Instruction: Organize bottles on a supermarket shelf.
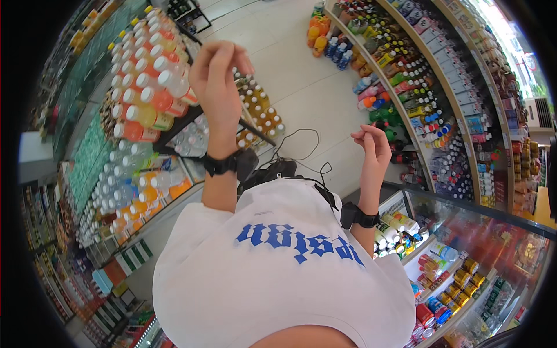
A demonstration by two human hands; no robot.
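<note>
My left hand (217, 74) is raised at the upper left with its fingers loosely bent, and I see nothing in it. Behind it in the view stand rows of plastic drink bottles (150, 98) with white caps and pink, orange and yellow contents. I cannot tell whether the hand touches them. My right hand (373, 145), also loosely bent with nothing visible in it, hangs in front of the drink shelves at the right. Nearest to it in the view are dark cola bottles (397, 145) and green bottles (383, 115) on the floor side. Each wrist wears a black strapped device.
Tall shelving (404, 104) full of bottles curves along the right. A glass-fronted cooler (487, 213) with cans stands at the lower right. Black cables (315, 139) loop over the tiled floor (278, 48). Packs of amber bottles (261, 115) sit beyond my left wrist.
</note>
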